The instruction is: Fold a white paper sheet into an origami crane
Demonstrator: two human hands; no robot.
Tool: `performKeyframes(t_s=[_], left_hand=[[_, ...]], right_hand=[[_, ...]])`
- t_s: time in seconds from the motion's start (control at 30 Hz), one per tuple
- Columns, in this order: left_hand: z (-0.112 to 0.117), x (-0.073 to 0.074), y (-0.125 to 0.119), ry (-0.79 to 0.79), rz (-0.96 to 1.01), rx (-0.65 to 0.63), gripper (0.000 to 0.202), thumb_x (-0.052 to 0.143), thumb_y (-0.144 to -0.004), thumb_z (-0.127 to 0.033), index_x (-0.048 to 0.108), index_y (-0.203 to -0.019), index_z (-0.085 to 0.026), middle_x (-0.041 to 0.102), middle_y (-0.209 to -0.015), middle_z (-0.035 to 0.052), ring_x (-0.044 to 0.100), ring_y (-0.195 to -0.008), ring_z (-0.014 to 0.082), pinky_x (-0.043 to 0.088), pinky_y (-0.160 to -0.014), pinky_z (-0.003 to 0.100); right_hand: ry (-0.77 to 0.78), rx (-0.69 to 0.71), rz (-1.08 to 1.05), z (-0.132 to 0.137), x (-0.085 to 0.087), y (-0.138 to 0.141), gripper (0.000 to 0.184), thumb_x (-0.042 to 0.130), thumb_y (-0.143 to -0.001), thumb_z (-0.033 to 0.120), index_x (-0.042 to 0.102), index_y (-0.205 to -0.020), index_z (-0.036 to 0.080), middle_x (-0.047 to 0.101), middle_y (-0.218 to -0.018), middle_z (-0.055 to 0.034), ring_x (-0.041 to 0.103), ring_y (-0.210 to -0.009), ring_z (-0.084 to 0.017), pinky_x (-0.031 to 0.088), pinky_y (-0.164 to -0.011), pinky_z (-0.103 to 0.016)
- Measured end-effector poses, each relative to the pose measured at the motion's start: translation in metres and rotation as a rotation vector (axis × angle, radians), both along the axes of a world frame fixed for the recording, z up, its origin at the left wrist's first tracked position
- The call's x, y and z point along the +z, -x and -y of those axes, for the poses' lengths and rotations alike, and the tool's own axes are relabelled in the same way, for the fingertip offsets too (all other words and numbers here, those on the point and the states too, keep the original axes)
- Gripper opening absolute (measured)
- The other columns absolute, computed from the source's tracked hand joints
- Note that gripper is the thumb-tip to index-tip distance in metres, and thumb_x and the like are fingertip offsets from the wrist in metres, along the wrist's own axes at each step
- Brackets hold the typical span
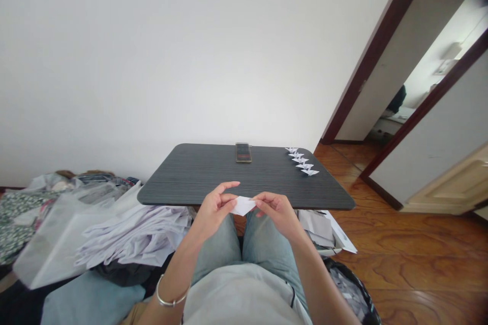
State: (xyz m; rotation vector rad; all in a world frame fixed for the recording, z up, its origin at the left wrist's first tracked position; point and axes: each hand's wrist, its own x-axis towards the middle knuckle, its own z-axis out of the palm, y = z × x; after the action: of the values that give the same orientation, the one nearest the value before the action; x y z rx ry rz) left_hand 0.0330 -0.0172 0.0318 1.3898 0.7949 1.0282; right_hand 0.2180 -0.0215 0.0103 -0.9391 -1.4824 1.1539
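Left hand [214,209] is half closed, its thumb and fingertips pinching one end of a folded white paper [243,206]. The right hand [275,214] is curled to the same degree and pinches the other end, so the paper spans the small gap between them. Held this way, above the lap and close to the near edge of the desk [190,175], the fold seems steadied from both sides while the fingers stay free to work the creases. The paper's pointed shape suggests several folds, though the fingers hide part of it.

Along the far edge, near the right corner of the dark wood-grain desk, five paper cranes [301,161] stand in a slanting row, probably set there to keep them away from the working hands. A small dark rectangular object [243,153], perhaps a phone, sits at the middle of the far edge, within easy sight. Beyond the left edge of the desk lies a heap of white fabric [133,236], and a silver bangle [173,295] circles the left wrist. Past the right edge, a stack of white papers [318,228] sits low beside the wooden floor [404,259].
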Motion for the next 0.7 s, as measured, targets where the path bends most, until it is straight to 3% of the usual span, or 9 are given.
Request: performKeyframes(t_s=[0.43, 0.7], left_hand=[[0.0039, 0.0048, 0.006, -0.014, -0.002, -0.085, 0.052, 0.057, -0.08, -0.03, 0.043, -0.128, -0.015, 0.07, -0.094, 0.0113, 0.063, -0.072, 0.0162, 0.042, -0.06, 0.023], [0.0025, -0.0015, -0.0015, 0.0, -0.066, 0.018, 0.055, 0.065, -0.074, -0.029, 0.045, -0.122, -0.013, 0.068, -0.074, 0.0028, 0.061, -0.066, 0.0139, 0.042, -0.059, 0.021]], right_hand=[[0.022, -0.003, -0.029, -0.0002, 0.0015, -0.0027, 0.023, 0.064, -0.075, 0.038, 0.07, -0.076, 0.016, 0.068, -0.068, -0.0031, 0.064, -0.064, -0.015, 0.051, -0.052, -0.022], [0.08, 0.033, -0.032, 0.0014, 0.0043, -0.0018, 0.023, 0.066, -0.074, 0.037, 0.068, -0.077, 0.014, 0.069, -0.065, -0.0035, 0.066, -0.061, -0.014, 0.052, -0.054, -0.023]])
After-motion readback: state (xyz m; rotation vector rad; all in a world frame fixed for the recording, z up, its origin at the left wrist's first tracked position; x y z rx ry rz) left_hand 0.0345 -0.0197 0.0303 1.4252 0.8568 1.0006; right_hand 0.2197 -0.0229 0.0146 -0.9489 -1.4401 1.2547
